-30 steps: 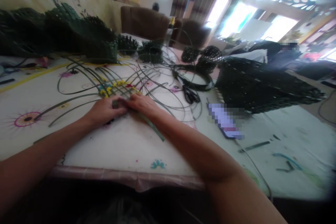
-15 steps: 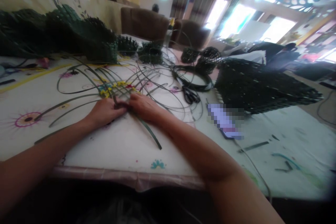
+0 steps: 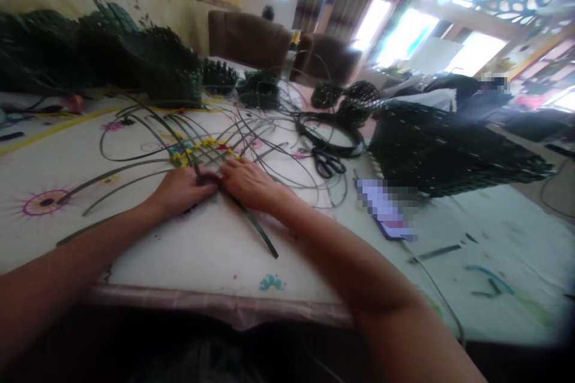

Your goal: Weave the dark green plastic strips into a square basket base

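On the table lies a flat woven piece (image 3: 207,143) of long dark green strips, with yellow, blue and red bits along its far side. At its near edge my left hand (image 3: 183,188) is closed on the strips, thumb toward the right. My right hand (image 3: 249,181) meets it from the other side, its fingers closed at the same edge and partly hiding the strips. One green strip (image 3: 258,230) sticks out below my right hand toward me. More loose strip ends (image 3: 114,176) fan out to the left and beyond the weave.
Black-handled scissors (image 3: 329,163) and a coil of dark strip (image 3: 332,146) lie to the right. Beyond a phone (image 3: 381,209) with a cable stands a large dark woven basket (image 3: 449,149). Strip offcuts (image 3: 435,253) lie at right; dark woven pieces (image 3: 135,60) are piled back left.
Both hands stay at the same edge of the weave. My right hand's fingers have flattened slightly and shifted a little. The view has moved only slightly.
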Action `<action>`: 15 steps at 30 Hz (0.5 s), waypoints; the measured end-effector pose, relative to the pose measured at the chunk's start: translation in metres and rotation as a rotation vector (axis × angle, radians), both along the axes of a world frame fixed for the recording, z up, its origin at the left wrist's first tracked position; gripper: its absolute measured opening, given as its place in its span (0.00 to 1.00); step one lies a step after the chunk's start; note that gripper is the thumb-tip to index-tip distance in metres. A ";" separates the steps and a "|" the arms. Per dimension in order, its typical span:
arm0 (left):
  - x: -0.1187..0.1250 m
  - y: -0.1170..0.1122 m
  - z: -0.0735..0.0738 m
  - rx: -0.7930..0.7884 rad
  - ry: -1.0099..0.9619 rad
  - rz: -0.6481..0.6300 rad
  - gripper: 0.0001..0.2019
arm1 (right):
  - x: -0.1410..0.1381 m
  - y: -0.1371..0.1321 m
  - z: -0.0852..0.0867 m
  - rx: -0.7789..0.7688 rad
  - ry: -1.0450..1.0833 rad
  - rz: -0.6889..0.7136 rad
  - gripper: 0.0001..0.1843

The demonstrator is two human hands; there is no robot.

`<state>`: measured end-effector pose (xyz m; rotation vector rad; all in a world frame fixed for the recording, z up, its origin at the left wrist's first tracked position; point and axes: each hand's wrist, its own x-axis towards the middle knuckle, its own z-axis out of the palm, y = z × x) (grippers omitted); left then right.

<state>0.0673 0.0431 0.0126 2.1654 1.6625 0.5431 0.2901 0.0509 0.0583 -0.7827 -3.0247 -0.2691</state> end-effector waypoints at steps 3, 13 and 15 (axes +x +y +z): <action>0.002 0.000 0.002 0.011 0.011 0.002 0.26 | 0.000 0.002 -0.004 0.043 0.034 0.029 0.16; 0.003 -0.006 0.004 0.054 -0.004 -0.103 0.22 | 0.004 0.006 -0.008 0.098 0.028 0.006 0.19; 0.004 -0.009 0.006 0.043 -0.033 -0.110 0.22 | 0.004 0.005 -0.009 0.086 0.038 0.006 0.19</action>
